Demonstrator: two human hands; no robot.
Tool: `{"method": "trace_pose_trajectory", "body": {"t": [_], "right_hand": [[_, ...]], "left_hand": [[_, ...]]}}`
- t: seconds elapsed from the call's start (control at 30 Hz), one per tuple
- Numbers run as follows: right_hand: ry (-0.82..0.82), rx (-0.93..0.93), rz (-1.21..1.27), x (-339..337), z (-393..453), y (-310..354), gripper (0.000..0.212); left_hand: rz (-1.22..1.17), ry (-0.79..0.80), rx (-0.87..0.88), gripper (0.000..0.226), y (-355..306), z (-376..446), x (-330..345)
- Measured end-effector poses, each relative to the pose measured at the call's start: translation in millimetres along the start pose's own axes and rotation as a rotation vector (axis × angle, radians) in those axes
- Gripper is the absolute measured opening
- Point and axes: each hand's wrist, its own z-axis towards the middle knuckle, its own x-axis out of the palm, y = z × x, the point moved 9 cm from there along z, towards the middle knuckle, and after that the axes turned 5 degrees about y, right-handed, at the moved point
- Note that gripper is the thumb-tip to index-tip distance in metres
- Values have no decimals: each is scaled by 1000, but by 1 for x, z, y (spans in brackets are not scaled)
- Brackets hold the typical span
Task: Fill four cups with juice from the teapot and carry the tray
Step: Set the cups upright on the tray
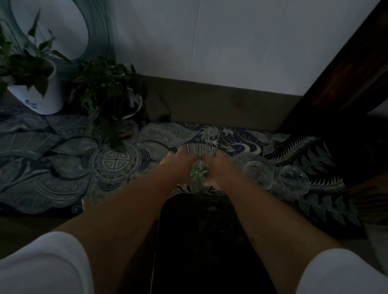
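The view is dim. A clear glass vessel with a green glint, likely the teapot (198, 173), stands on the patterned cloth straight ahead. My left hand (181, 161) lies against its left side, and the grip is too dark to read. My right hand (219, 173) curls round its right side. Two clear glass cups (257, 172) (293, 179) stand just right of my right hand. A round clear glass dish (117, 161), perhaps the tray, lies on the cloth to the left of my hands.
The blue patterned cloth (36, 175) covers a low surface along a white wall. Two potted plants (31, 81) (110, 96) stand at the back left. A dark wooden post (345, 75) rises on the right. A dark object (199, 246) sits between my forearms.
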Motion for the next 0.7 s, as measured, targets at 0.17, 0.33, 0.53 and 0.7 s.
{"method": "trace_pose_trajectory", "body": {"t": [0.17, 0.33, 0.53, 0.7], "right_hand": [[-17, -12, -1, -18, -15, 5, 91], [-25, -34, -30, -35, -36, 13, 88], [-65, -72, -58, -45, -69, 10, 85], [-50, -93, -122, -34, -99, 2, 82]], "left_hand": [[-7, -58, -5, 86, -3, -12, -25], [13, -78, -34, 85, -10, -34, -39], [14, -97, -59, 84, -21, -65, -42], [18, -132, -40, 85, -43, -95, -38]]}}
